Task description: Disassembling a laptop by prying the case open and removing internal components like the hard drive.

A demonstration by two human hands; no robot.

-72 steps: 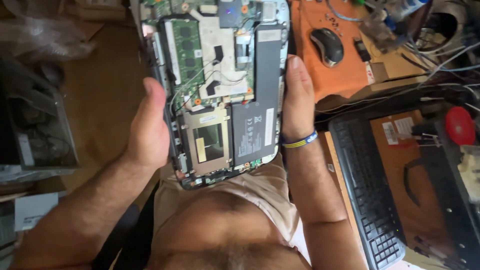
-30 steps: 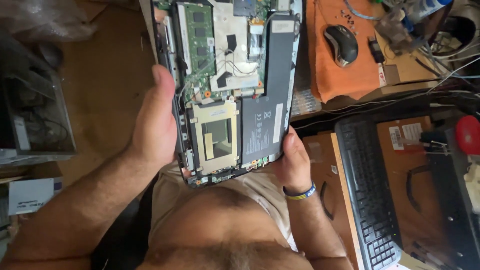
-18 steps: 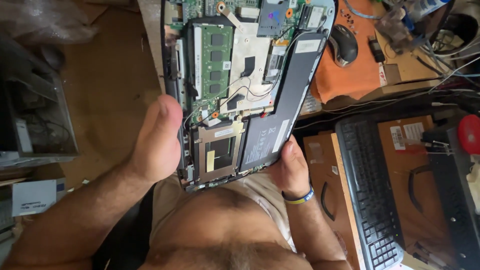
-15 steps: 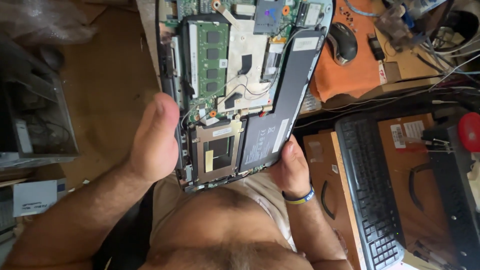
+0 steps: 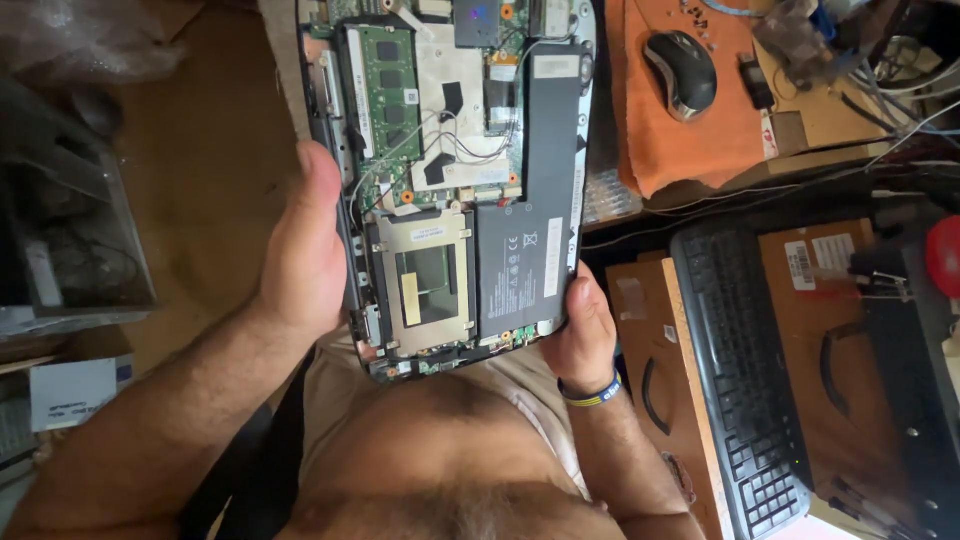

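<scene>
The left hand clasps the left edge of an opened laptop base, thumb lying along the rim and fingers hidden behind it. The right hand grips the lower right corner of the same base, thumb on the edge beside the flat black battery, the other fingers out of sight underneath; a striped wristband circles that wrist. The base is held up over the person's lap, its inner side facing the camera, showing a green memory module, thin wires and a metal-framed drive. To the right, well apart, a mouse sits on an orange cloth, and a black keyboard lies on the cluttered desk.
</scene>
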